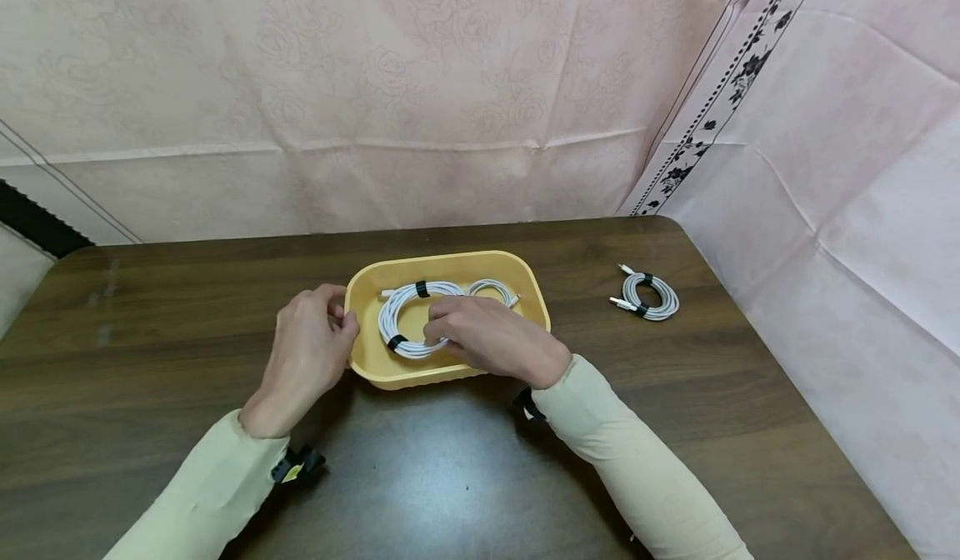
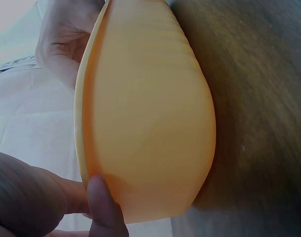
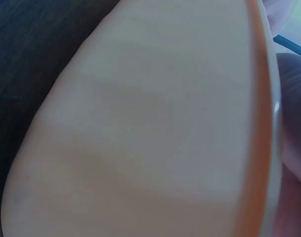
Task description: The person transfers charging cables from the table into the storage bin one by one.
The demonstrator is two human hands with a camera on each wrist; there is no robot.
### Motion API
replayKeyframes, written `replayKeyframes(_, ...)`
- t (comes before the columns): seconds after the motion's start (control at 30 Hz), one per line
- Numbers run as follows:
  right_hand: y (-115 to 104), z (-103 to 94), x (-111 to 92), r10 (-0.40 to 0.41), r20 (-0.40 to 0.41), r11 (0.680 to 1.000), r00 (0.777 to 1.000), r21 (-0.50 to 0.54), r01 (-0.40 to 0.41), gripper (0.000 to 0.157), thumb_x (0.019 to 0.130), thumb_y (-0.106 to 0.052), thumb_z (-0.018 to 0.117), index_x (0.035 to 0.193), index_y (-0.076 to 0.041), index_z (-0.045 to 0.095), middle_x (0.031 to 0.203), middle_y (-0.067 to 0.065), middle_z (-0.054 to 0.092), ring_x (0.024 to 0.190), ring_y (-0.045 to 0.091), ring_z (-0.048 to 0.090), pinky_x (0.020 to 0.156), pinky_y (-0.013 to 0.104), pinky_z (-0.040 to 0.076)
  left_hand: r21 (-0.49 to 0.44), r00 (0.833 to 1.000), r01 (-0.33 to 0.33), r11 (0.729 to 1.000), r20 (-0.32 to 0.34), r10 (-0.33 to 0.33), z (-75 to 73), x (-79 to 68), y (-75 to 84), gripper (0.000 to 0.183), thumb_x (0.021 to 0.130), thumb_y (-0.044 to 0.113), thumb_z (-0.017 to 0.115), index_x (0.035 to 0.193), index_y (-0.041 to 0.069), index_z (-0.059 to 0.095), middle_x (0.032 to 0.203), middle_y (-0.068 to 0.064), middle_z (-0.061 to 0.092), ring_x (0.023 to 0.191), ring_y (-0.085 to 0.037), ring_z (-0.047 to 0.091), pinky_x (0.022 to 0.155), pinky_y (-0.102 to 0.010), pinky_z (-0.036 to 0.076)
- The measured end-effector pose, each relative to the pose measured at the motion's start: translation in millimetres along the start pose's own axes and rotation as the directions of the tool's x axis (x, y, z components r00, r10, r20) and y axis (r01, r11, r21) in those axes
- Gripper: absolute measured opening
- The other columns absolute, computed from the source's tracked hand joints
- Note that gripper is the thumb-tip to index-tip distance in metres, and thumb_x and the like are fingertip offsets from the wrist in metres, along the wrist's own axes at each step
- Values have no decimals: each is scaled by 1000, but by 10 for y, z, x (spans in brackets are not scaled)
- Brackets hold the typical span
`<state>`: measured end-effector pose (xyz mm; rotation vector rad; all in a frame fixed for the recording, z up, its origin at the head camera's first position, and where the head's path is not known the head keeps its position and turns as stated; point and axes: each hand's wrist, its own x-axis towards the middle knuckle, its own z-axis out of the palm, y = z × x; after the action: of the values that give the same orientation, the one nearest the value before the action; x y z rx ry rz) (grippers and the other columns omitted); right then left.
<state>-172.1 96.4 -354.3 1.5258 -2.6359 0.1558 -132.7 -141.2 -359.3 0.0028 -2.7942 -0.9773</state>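
A yellow plastic tray (image 1: pixel 420 379) stands on the table, its outer wall filling much of both wrist views. At its left end my left hand (image 1: pixel 311 343) pinches the rim, the thumb (image 2: pixel 102 202) against the outer wall. Inside lies a large white coiled cable (image 1: pixel 387 318) bound with black straps. My right hand (image 1: pixel 491 335) reaches over the front rim and grips the right part of this coil with curled fingers; its fingertips are partly hidden. Behind that hand, a smaller coiled cable (image 1: pixel 491 282) shows in the tray's right half.
Another grey-white coiled cable (image 1: pixel 663 303) with black straps lies on the brown wooden table (image 1: pixel 187 327), to the right of the tray. Pale patterned cloth (image 1: pixel 420 85) hangs behind the table and along its right side.
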Motion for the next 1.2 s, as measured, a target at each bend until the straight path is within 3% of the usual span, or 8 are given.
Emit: replayKeyframes(1.2, 13, -5, 70, 48, 116, 998, 992, 36, -52, 14, 91, -9, 75, 89, -23, 73, 92, -9, 61, 85, 6, 53, 71, 22, 46, 10, 1000, -10, 1000, -6, 11, 5, -3, -3, 34, 95, 8, 56, 122, -11, 63, 94, -18, 63, 84, -31, 59, 64, -30, 48)
